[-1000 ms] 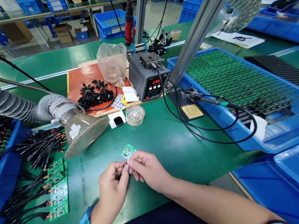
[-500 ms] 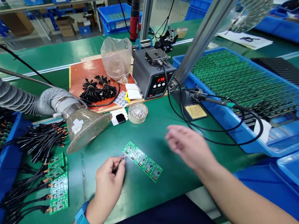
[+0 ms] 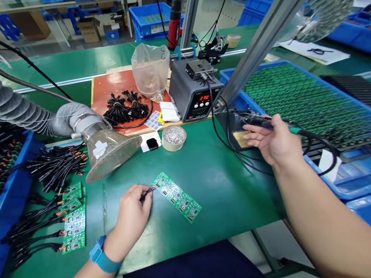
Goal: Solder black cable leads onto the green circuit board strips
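A green circuit board strip (image 3: 177, 197) lies flat on the green bench in front of me. My left hand (image 3: 132, 213) is closed in a pinch on a thin black wire (image 3: 145, 193), whose end touches the strip's upper left corner. My right hand (image 3: 274, 140) has reached to the right, and its fingers curl round the black handle of the soldering iron (image 3: 261, 121), which rests in its stand (image 3: 238, 136) by the blue tray.
A fume extractor hood (image 3: 105, 150) on a grey hose hangs left of centre. Behind it sit a solder tin (image 3: 173, 137), the soldering station (image 3: 197, 94) and black cable bundles (image 3: 125, 108). Wired boards (image 3: 72, 217) lie at the left. A blue tray of boards (image 3: 308, 104) fills the right.
My right hand let go of the board, swung right and closed on the soldering iron handle. The board strip now lies flat on the bench. My left hand kept its pinch on the wire.
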`<state>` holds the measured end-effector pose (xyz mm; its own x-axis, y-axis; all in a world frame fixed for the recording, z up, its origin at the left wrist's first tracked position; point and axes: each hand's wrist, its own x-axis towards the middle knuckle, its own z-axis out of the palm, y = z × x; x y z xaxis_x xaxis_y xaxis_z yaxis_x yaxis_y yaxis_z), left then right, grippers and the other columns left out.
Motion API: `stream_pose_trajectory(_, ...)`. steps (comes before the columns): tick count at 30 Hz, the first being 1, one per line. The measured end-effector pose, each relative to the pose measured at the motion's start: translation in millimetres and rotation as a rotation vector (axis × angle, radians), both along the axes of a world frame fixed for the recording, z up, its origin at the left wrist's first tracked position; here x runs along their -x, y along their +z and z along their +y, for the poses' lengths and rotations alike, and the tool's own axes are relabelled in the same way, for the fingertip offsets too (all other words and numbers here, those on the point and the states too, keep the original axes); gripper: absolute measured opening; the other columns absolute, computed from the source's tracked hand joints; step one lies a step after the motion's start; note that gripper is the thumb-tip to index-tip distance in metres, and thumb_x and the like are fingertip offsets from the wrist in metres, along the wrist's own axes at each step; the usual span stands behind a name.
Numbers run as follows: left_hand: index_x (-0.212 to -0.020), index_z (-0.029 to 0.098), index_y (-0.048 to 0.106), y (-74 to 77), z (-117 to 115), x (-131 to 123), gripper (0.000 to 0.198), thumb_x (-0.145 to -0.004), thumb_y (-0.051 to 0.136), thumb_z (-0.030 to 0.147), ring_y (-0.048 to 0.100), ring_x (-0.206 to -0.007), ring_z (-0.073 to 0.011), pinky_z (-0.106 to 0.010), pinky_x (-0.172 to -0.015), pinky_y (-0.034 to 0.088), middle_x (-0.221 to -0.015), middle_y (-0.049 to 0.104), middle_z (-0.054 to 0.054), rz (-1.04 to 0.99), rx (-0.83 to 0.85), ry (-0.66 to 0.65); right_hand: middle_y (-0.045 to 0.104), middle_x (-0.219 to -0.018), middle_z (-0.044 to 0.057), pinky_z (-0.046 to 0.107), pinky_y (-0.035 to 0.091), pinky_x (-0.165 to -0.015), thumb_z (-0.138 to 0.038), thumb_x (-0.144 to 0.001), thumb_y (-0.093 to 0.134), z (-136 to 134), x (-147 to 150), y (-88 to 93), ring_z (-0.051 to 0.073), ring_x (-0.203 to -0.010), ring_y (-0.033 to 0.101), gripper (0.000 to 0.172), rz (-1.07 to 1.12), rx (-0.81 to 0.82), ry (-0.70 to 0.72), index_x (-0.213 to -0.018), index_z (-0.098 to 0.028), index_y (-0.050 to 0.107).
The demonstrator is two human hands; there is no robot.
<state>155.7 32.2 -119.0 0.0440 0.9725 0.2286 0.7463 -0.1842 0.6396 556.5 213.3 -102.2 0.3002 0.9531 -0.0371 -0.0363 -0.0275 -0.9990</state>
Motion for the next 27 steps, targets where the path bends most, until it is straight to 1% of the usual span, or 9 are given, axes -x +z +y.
stream_pose_trajectory(3,-0.085,0.019,0.067,-2.6,-4.7,-1.9,0.011,-0.093,0.060,0.017,0.063,-0.066,-0.0173,-0.029,-0.064,0.050,-0.076,0.070,-0.003,-0.017,0.027,0.029,0.074,-0.078,0.009,0.026,0.051,-0.047,-0.049,-0.099,0.052,-22.7,0.2,4.5,0.018,-0.054,0.072,0.029,-0.051,-0.082,-0.120,-0.098,-0.021,0.060)
stream_pose_trajectory(6,-0.079,0.020,0.063,-0.5,-5.2,-5.4,0.013,-0.092,0.060,0.016,0.060,-0.064,-0.0169,-0.029,-0.061,0.045,-0.074,0.066,-0.002,0.016,0.050,0.028,0.072,-0.080,0.004,0.026,0.053,-0.054,-0.039,-0.089,0.073,-57.2,13.0,12.8,0.016,-0.062,0.070,0.019,-0.137,-0.190,-0.255,-0.094,-0.023,0.065)
stream_pose_trajectory(8,-0.079,0.020,0.061,0.3,-3.8,-8.0,0.013,-0.091,0.060,0.016,0.059,-0.064,-0.0168,-0.029,-0.060,0.043,-0.074,0.065,-0.002,0.030,0.053,0.026,0.062,-0.066,-0.003,0.027,0.047,-0.051,-0.023,-0.079,0.080,-80.0,31.5,18.8,0.013,-0.053,0.059,0.018,-0.239,-0.421,-0.487,-0.083,-0.026,0.063)
stream_pose_trajectory(9,-0.079,0.020,0.060,0.0,-3.1,-9.2,0.013,-0.092,0.060,0.016,0.058,-0.064,-0.0169,-0.029,-0.060,0.043,-0.074,0.065,-0.002,0.030,0.051,0.028,0.056,-0.063,-0.005,0.027,0.044,-0.047,-0.020,-0.078,0.078,-90.5,43.1,21.7,0.012,-0.048,0.053,0.020,-0.237,-0.504,-0.516,-0.080,-0.028,0.060)
stream_pose_trajectory(12,-0.080,0.020,0.059,-2.7,-2.2,-11.5,0.014,-0.093,0.059,0.018,0.057,-0.065,-0.0174,-0.030,-0.062,0.043,-0.073,0.062,-0.001,0.034,0.040,0.034,0.047,-0.060,-0.006,0.026,0.038,-0.039,-0.026,-0.080,0.073,-118.0,81.4,28.9,0.011,-0.041,0.045,0.011,-0.234,-0.581,-0.388,-0.084,-0.027,0.063)
stream_pose_trajectory(15,-0.079,0.021,0.058,-5.4,-2.6,-12.1,0.016,-0.095,0.058,0.020,0.057,-0.067,-0.0180,-0.031,-0.064,0.043,-0.072,0.060,-0.001,0.049,0.038,0.031,0.060,-0.060,-0.004,0.028,0.047,-0.041,-0.032,-0.086,0.071,-140.8,114.5,31.5,0.015,-0.042,0.056,0.020,-0.254,-0.423,-0.027,-0.103,-0.020,0.069)
stream_pose_trajectory(18,-0.079,0.020,0.057,-5.8,-2.8,-12.6,0.016,-0.095,0.058,0.020,0.057,-0.067,-0.0180,-0.031,-0.064,0.043,-0.073,0.061,-0.001,0.055,0.034,0.032,0.071,-0.064,-0.001,0.028,0.054,-0.047,-0.027,-0.089,0.072,-156.1,137.4,28.4,0.016,-0.047,0.065,0.012,-0.386,-0.251,0.294,-0.099,-0.021,0.072)
stream_pose_trajectory(20,-0.079,0.020,0.057,-5.0,-2.4,-13.1,0.016,-0.095,0.058,0.018,0.057,-0.067,-0.0179,-0.031,-0.065,0.044,-0.073,0.062,-0.001,0.058,0.035,0.029,0.072,-0.063,-0.001,0.027,0.055,-0.049,-0.025,-0.088,0.072,-160.0,148.5,24.7,0.016,-0.048,0.067,0.008,-0.464,-0.196,0.441,-0.095,-0.022,0.074)
stream_pose_trajectory(27,-0.079,0.020,0.057,-2.6,-1.9,-13.2,0.016,-0.094,0.058,0.017,0.057,-0.066,-0.0172,-0.031,-0.063,0.044,-0.074,0.062,-0.001,0.075,0.057,0.031,0.072,-0.061,-0.001,0.025,0.055,-0.049,-0.031,-0.091,0.066,-158.2,169.0,11.4,0.015,-0.049,0.067,0.012,-0.431,-0.102,0.591,-0.092,-0.021,0.073)
